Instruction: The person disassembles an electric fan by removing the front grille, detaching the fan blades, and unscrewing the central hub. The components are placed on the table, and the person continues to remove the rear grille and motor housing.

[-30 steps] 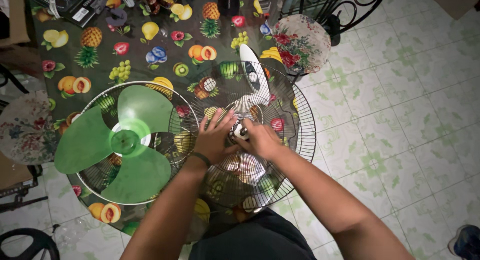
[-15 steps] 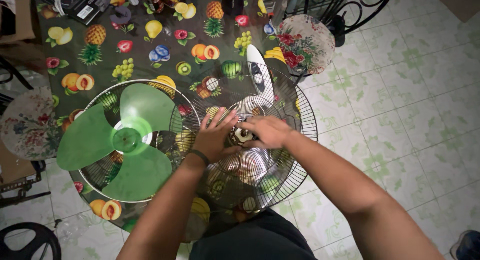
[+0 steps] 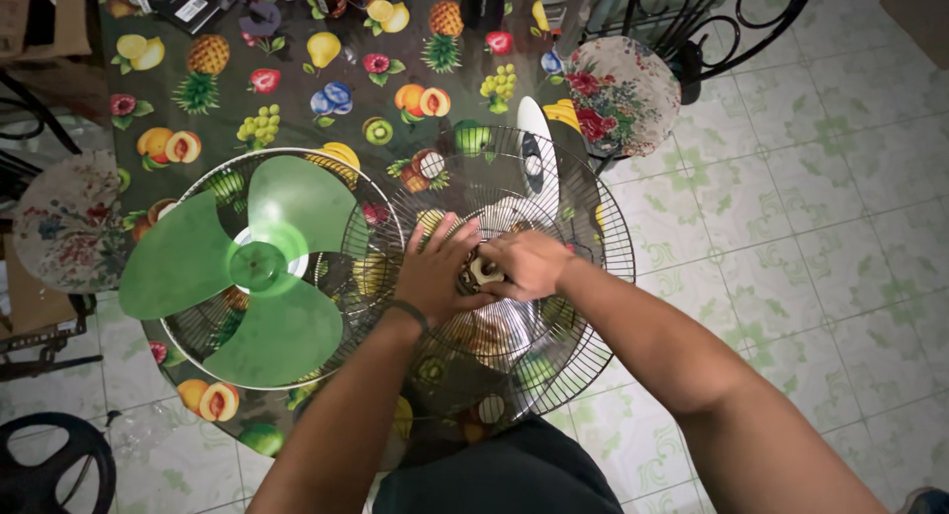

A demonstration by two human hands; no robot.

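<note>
A round wire fan guard (image 3: 583,306) with the motor behind it lies at the table's near edge. My left hand (image 3: 435,272) rests flat on the wires, fingers spread, just left of the hub. My right hand (image 3: 529,262) is closed on a small pale nut (image 3: 484,270) at the centre of the hub. To the left, a green three-bladed fan blade (image 3: 252,272) lies on a second wire guard (image 3: 188,326).
The table wears a dark cloth printed with fruit (image 3: 297,89). A white fan part (image 3: 534,148) lies beyond the guard. Flower-patterned chair seats stand at the right (image 3: 618,94) and the left (image 3: 64,222). Dark items crowd the table's far edge (image 3: 188,0). Tiled floor (image 3: 791,227) lies to the right.
My right hand has turned on the hub nut, its wrist swinging from below the hub to the right of it. The left hand has stayed on the guard.
</note>
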